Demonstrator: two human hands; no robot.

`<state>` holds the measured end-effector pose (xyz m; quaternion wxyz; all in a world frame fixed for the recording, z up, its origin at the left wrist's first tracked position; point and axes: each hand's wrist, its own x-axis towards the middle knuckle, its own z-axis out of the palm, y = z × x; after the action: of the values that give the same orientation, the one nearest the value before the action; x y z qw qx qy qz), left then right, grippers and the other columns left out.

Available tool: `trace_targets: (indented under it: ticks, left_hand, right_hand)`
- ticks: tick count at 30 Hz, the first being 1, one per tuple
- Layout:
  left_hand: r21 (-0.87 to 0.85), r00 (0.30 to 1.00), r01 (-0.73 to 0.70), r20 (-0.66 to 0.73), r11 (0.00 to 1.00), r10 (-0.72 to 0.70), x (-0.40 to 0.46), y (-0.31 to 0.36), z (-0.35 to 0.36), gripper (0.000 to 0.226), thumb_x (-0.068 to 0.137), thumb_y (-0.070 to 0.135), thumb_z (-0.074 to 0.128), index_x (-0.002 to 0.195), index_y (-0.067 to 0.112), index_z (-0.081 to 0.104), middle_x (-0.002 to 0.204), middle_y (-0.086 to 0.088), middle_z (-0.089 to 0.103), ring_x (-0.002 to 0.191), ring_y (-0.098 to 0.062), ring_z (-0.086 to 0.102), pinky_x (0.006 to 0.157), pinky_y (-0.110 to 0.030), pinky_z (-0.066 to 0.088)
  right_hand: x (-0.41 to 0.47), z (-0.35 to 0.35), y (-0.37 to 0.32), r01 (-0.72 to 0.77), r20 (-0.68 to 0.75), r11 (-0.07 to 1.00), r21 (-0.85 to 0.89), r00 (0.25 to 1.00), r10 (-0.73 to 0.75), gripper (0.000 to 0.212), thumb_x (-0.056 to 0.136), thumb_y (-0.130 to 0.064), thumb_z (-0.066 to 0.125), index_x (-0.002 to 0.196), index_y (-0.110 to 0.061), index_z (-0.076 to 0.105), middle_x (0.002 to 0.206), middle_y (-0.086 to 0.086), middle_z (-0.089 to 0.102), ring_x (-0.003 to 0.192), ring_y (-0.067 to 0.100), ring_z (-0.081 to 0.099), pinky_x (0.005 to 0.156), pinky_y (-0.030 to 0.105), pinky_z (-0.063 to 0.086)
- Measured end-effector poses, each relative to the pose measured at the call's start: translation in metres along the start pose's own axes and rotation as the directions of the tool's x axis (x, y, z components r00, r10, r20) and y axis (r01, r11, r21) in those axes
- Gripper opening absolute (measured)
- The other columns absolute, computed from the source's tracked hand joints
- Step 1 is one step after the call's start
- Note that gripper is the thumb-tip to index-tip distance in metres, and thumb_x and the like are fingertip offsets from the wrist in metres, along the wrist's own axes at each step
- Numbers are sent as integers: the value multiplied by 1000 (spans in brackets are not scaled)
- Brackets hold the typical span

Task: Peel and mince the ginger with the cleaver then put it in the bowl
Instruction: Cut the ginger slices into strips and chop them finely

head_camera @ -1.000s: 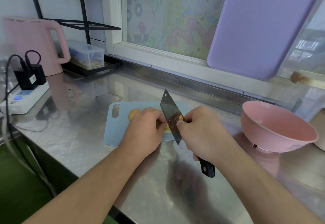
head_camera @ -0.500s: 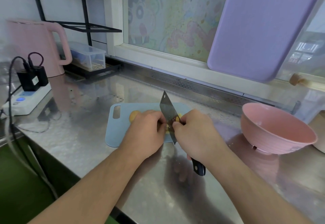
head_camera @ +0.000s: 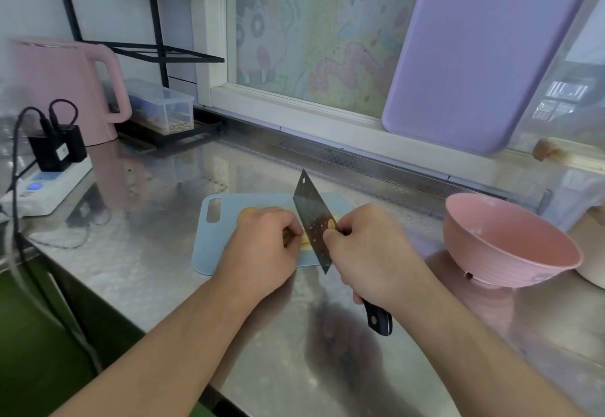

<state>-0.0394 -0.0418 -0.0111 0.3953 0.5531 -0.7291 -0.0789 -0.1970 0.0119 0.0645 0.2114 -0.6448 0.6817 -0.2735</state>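
Your right hand (head_camera: 366, 253) is wrapped round the cleaver (head_camera: 312, 220), choked up with the fingers clamped where blade meets handle, likely for control on short cuts. Your left hand (head_camera: 262, 246) curls its fingers over the ginger (head_camera: 247, 213) to pin it on the blue cutting board (head_camera: 209, 246), knuckles close beside the blade. Pale cut pieces lie under the edge, so you seem to be mid-slicing. The pink bowl (head_camera: 510, 243) waits to the right on the worktop (head_camera: 147, 253), apart from the board, handy for scraping into later.
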Motion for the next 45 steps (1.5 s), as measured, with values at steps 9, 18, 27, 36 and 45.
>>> trace_targets:
  ticks: [9,18,27,36,45]
  left_hand:
    - [15,1000,1,-8,1000,-1,2,-3,4,16,88,15,70,81,29,73,82,17,68,93,-19,61,78,-35,55]
    - [-5,1000,-7,10,1000,7,2,-5,4,13,90,21,71,83,32,72,83,18,68,93,-19,60,77,-38,56]
    - [-32,1000,-2,-9,999,2,-2,-2,-2,13,89,19,71,86,31,70,87,18,64,91,-10,60,77,-39,59]
    - [-39,1000,30,-5,999,-30,-1,-1,-3,18,89,13,71,80,28,73,81,16,68,89,-11,60,74,-39,59]
    - [-34,999,44,4,998,-44,0,-2,-1,19,88,13,68,78,29,70,78,16,67,93,-15,60,74,-38,57]
  right_hand:
    - [0,-4,-5,-18,55,998,-61,998,21,19,97,-19,52,82,-7,54,72,15,61,42,29,59,42,30,48]
    - [8,17,-7,49,3,991,-128,999,-49,20,96,-24,53,84,-9,59,76,10,63,73,34,71,62,32,57]
    - [0,-3,-4,13,-33,999,-48,999,-15,31,97,-20,51,69,-6,54,56,11,58,41,34,66,35,25,40]
    - [-2,2,-4,-10,1,999,-31,1000,10,24,98,-21,52,79,-6,53,64,13,58,42,28,57,36,25,40]
    - [-1,1,-9,-5,28,993,-119,1000,8,24,99,-22,51,81,-7,53,74,14,62,54,29,61,46,33,49]
